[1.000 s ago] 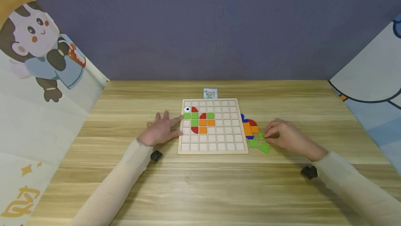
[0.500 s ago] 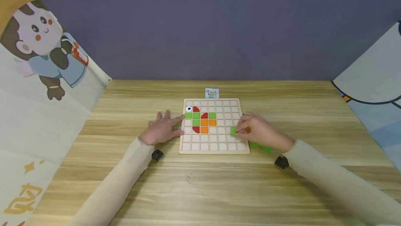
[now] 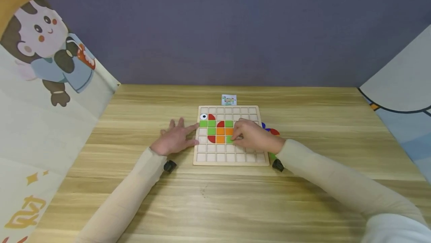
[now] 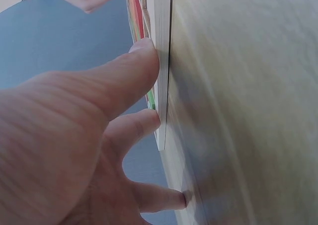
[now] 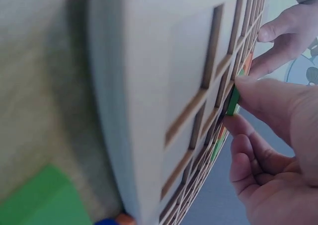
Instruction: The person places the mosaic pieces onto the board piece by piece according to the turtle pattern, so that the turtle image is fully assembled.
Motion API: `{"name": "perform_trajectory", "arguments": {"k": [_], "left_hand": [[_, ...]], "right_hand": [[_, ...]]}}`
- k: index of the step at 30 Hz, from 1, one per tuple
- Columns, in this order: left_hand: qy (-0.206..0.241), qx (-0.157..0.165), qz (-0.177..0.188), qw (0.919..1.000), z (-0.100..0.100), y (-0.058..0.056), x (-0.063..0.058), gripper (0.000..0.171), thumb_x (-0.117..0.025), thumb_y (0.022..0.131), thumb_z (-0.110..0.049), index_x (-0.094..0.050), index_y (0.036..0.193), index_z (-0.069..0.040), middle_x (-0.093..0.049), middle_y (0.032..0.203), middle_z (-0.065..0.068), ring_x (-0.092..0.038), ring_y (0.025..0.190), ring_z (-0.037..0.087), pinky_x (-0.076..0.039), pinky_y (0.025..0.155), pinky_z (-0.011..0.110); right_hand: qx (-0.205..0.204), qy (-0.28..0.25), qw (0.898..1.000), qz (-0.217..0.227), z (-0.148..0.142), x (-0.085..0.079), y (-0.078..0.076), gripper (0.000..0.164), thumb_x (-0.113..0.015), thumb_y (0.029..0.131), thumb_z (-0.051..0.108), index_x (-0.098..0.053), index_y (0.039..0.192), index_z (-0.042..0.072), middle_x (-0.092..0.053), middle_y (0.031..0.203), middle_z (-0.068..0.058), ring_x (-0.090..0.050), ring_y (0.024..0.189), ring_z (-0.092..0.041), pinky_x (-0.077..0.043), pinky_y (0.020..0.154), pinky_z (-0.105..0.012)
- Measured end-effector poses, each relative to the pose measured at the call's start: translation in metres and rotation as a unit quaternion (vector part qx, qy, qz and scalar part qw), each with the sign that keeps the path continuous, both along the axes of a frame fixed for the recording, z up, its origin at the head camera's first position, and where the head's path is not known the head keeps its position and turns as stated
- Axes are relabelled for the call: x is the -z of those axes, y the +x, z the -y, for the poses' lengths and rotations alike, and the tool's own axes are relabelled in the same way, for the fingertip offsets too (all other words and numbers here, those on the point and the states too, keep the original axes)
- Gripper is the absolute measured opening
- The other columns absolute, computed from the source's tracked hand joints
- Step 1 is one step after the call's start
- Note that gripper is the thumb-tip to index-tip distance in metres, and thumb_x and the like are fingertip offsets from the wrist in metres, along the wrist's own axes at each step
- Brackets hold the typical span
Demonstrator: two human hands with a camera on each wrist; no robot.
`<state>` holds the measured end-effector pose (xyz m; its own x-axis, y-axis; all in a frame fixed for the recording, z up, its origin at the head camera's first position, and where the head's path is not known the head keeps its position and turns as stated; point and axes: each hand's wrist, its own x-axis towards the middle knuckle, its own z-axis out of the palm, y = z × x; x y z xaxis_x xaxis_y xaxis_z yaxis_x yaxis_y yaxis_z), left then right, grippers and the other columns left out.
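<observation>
A wooden grid board (image 3: pixel 231 161) lies on the table, with green, orange and red tiles and a white eye tile (image 3: pixel 203 116) in its cells. My right hand (image 3: pixel 252 135) pinches a green square tile (image 5: pixel 233 101) between thumb and index finger, at the cell right of the lower orange tile (image 3: pixel 220 139). The other right fingers are curled in. At the board's left edge, my left hand (image 3: pixel 175 138) rests with fingers spread; its thumb (image 4: pixel 144 61) and index fingertip touch the rim in the left wrist view.
A small picture card (image 3: pixel 229 100) lies behind the board. Blue and red pieces (image 3: pixel 274 131) are on the table at the board's right side, partly hidden by my right arm. A loose green tile (image 5: pixel 44 200) shows in the right wrist view.
My right hand has picked up a green tile from the pieces at the right and carried it left across the board to the orange tiles. The left hand stays at the board's edge.
</observation>
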<state>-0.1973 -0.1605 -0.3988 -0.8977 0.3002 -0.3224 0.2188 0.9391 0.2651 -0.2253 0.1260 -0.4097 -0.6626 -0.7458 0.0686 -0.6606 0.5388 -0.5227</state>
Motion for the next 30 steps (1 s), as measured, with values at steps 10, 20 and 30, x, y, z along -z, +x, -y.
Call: {"name": "perform_trajectory", "arguments": {"k": [10,20,30], "left_hand": [[0.003,-0.004,0.002,1.0,-0.002,-0.001,0.0,0.069,-0.052,0.09,-0.055,-0.027,0.149,-0.031,-0.005,0.151,0.03,-0.003,0.131,0.059,-0.014,0.087,0.08],[0.005,-0.006,0.003,1.0,-0.006,-0.004,-0.001,0.069,-0.052,0.09,-0.054,-0.027,0.149,-0.03,-0.005,0.15,0.032,-0.003,0.13,0.06,-0.015,0.086,0.081],[0.007,-0.007,-0.004,0.9999,-0.005,-0.005,-0.002,0.069,-0.052,0.09,-0.055,-0.026,0.15,-0.031,-0.006,0.15,0.032,-0.004,0.13,0.06,-0.014,0.086,0.08]], "right_hand": [[0.005,0.007,1.0,0.007,0.002,0.001,0.0,0.011,-0.075,0.081,0.011,-0.076,0.092,0.009,-0.056,0.086,0.007,-0.048,0.081,-0.009,-0.048,0.066,-0.023],[-0.008,0.013,1.0,-0.019,-0.023,-0.006,-0.005,0.018,-0.071,0.085,0.009,-0.075,0.103,0.011,-0.057,0.098,0.007,-0.05,0.088,-0.01,-0.049,0.072,-0.024],[0.072,0.034,0.997,-0.02,-0.094,-0.017,-0.023,0.019,-0.071,0.083,0.001,-0.074,0.1,0.008,-0.06,0.1,0.0,-0.056,0.088,-0.019,-0.051,0.073,-0.035]]}}
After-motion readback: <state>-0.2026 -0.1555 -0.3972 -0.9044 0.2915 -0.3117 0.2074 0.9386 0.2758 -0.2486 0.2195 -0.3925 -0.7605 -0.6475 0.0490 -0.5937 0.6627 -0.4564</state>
